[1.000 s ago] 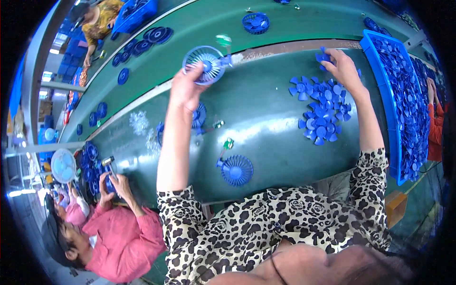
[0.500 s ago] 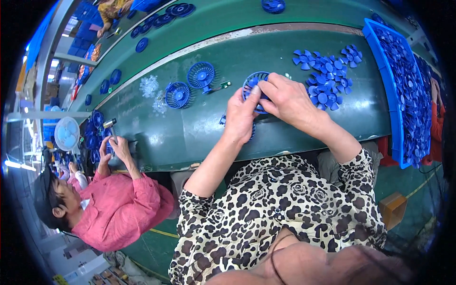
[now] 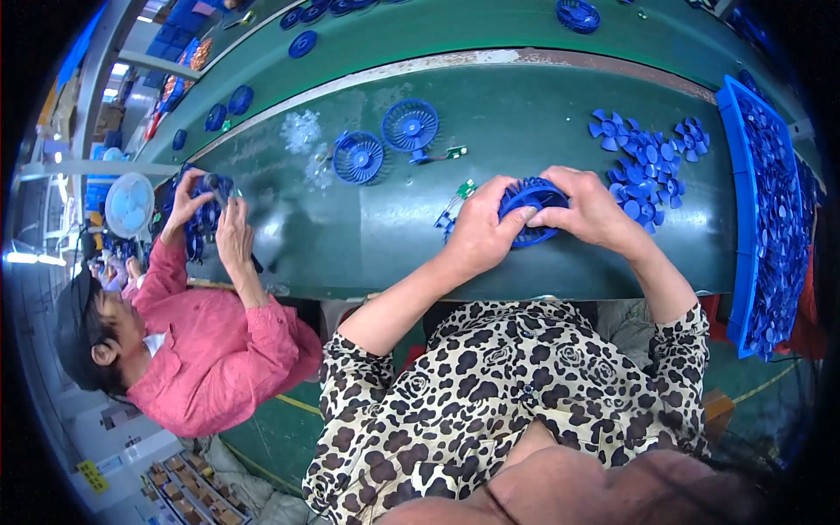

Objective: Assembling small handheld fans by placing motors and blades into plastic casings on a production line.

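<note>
Between my two hands is a round blue fan housing [image 3: 535, 191] with slatted sides, held low over the green table near its front edge. My left hand [image 3: 484, 231] grips its left side, thumb pressed on the near face. On the other side my right hand [image 3: 593, 212] is wrapped round the rim, its thumb also against the face. Fingers cover much of the housing, so its inside is mostly hidden. Just left of my left hand lie a small green circuit board [image 3: 466, 188] and a blue part [image 3: 445, 222], partly covered by that hand.
Two blue fan grilles [image 3: 358, 158] lie left, beside small clear plastic pieces [image 3: 302, 129]. Loose blue fan blades [image 3: 647, 171] are heaped at right, near a full blue bin [image 3: 744, 188]. A co-worker in pink [image 3: 210, 350] handles a tool at far left. Behind runs a green belt [image 3: 472, 39] carrying blue parts.
My hands have brought the fan housing nearer to me and a little right, and its tilt has changed. My right fingers have shifted from its face to its rim. The view has shifted too.
</note>
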`<state>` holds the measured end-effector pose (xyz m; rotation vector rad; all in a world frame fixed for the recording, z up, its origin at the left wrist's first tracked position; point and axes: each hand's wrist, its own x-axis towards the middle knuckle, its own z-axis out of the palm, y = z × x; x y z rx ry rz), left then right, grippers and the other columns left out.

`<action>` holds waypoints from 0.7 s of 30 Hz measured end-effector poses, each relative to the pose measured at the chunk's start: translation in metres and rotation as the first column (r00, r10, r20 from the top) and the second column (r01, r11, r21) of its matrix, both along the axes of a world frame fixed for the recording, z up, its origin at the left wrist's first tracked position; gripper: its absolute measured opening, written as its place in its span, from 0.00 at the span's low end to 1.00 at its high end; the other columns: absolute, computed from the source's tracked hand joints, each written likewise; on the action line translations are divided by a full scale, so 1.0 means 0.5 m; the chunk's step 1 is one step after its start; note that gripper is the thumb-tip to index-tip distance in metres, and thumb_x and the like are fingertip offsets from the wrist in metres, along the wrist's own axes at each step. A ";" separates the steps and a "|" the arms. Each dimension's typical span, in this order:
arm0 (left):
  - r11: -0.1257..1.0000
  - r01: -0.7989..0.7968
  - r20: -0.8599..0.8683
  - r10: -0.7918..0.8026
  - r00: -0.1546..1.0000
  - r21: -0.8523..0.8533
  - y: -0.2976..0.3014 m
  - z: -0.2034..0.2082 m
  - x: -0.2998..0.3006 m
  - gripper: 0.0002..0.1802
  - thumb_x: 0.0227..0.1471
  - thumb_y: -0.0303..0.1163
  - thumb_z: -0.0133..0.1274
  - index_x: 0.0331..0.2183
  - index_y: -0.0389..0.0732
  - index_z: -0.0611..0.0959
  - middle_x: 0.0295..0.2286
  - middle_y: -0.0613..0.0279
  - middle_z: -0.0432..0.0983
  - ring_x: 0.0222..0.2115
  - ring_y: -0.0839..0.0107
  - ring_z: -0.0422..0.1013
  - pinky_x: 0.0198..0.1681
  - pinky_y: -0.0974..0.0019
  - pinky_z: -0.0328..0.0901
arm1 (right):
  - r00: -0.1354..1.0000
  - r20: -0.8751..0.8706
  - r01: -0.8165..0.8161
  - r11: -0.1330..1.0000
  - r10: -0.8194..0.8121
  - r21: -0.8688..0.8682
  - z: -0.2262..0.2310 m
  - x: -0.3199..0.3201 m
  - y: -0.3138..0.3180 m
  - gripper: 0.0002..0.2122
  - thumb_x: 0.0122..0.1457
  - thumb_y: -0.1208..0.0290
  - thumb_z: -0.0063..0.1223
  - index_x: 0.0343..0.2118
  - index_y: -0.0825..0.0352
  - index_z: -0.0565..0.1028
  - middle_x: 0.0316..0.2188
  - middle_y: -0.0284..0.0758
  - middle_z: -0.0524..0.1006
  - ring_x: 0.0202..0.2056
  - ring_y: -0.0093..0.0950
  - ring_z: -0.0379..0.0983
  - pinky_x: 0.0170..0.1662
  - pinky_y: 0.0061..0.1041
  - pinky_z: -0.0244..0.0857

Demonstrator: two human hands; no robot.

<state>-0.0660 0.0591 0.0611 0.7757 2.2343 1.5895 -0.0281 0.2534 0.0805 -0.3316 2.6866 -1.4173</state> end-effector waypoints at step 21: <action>0.810 -0.153 -0.224 0.027 0.974 -0.567 -0.034 0.007 -0.323 0.07 0.54 0.30 0.48 0.35 0.37 0.73 0.26 0.49 0.74 0.28 0.52 0.72 0.34 0.58 0.65 | 0.942 -0.332 0.286 0.629 -0.046 0.723 -0.075 -0.064 0.187 0.08 0.45 0.74 0.55 0.31 0.67 0.74 0.28 0.40 0.71 0.36 0.38 0.68 0.39 0.34 0.65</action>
